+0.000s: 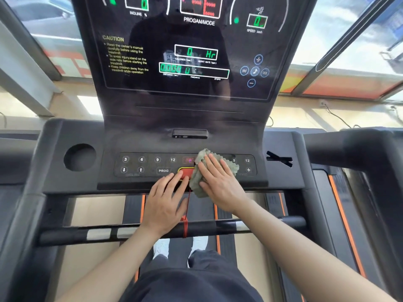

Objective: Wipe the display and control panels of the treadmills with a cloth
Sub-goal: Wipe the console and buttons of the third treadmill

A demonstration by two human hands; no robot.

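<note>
With straight fingers the right hand (218, 182) presses the cloth (202, 157) just right of centre on the control panel (149, 165), whose long axis runs left-right; the left hand (165, 203) rests released beside it.

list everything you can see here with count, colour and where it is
display panel: one, black with green readouts, upright at the top centre
control panel: one, black strip of white-marked buttons, below the display
cloth: one, grey-green, on the control panel right of centre
safety key: one, red with yellow rim, centre of the control panel
cord: one, red, from the key down to the handlebar
cup holder: one, black round recess, left of the buttons
handlebar: one, black with silver patches, across the front
second treadmill: one, black with orange stripes, right
shoes: two, white, on the belt
left hand: flat, fingertips at the safety key
right hand: flat, pressing the cloth
</note>
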